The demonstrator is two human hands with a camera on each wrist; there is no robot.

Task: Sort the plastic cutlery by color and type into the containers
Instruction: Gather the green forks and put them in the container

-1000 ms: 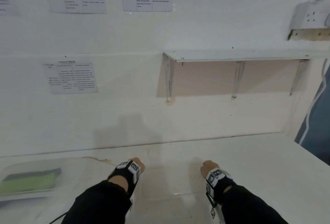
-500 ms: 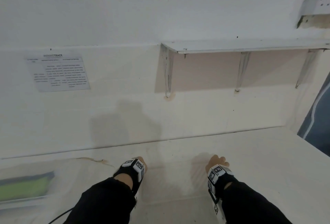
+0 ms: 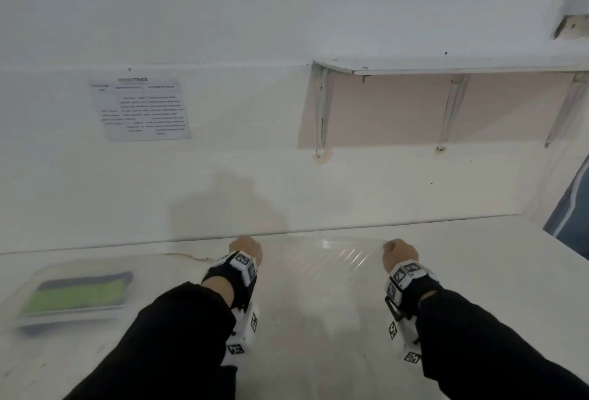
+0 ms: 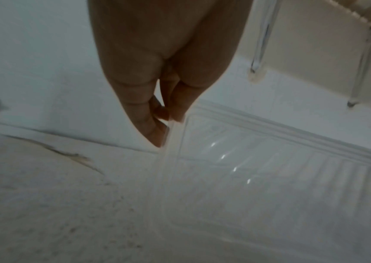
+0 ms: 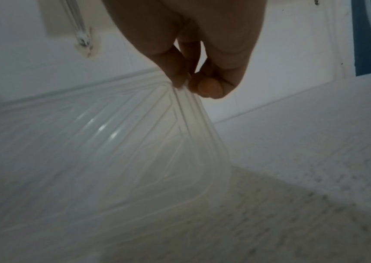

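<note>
Container lid (image 3: 322,259), clear ribbed plastic, held between both hands above the white table (image 3: 478,272) near the back wall; nearly invisible from the head camera apart from glints, plainer in the wrist views (image 4: 269,160) (image 5: 112,142). Left hand (image 3: 246,248): fingers (image 4: 155,131) pinching the lid's left edge. Right hand (image 3: 400,254): fingers (image 5: 175,71) and thumb pinching the right corner, rim bent under the grip. Both wrists carry marker-tagged bands; black sleeves. Second container (image 3: 73,297), clear, at far left on the table, blurred; holds a green and a dark blue mass, the pieces' type not discernible. Table surface speckled, with a brown crack (image 4: 67,154) along its rear edge. White wall (image 3: 223,32) with printed sheets (image 3: 140,109), text illegible; bracketed shelf (image 3: 446,64) upper right.
</note>
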